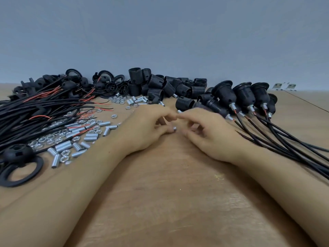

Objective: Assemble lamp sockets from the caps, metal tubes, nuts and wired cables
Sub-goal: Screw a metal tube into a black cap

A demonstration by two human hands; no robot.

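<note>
My left hand (146, 127) and my right hand (204, 132) meet at mid-table, fingertips touching. A short metal tube (174, 129) shows between them, pinched in my left fingers; what my right fingertips hold is too blurred to tell. Loose metal tubes (78, 138) and nuts (48, 138) lie scattered to the left. Black wired cables (35, 107) with red cores are heaped at far left. Black threaded socket bodies (156, 86) are piled at the back. Assembled sockets (243, 97) with cables lie in a row at right.
A black ring (23, 170) and a domed cap (17, 153) sit at the near left. The wooden table (169, 193) meets a grey wall behind. Small metal brackets (284, 86) lie at the far right back. Cables from the assembled sockets trail toward the right edge.
</note>
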